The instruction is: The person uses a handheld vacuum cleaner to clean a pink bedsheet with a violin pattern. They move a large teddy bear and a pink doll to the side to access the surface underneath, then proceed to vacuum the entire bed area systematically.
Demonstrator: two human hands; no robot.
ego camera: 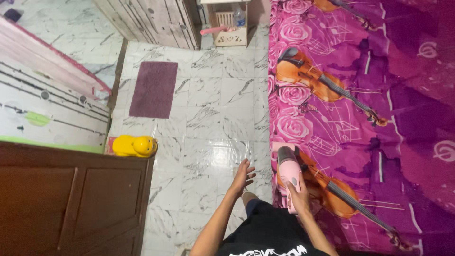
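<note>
— Hairdryer [289, 173], pink with a dark nozzle: that's what the right hand [298, 196] holds, fingers wrapped around the handle, close against the edge of the bed [360, 118].
— And the left hand [242, 176]?
— Empty. Its fingers are spread, palm hanging over the marble-patterned floor [208, 118], touching nothing.
— How far along does it look?
— Early, I'd judge. The dryer is in hand and raised, nozzle pointing away from the person, along the edge of the pink sheet printed with violins and roses. I can't tell whether it is running, and no cord shows.
— Anything else nearby?
— A purple mat [154, 89] farther off, a yellow toy [134, 146] beside a brown wooden cabinet [71, 204], well apart from both hands.
</note>
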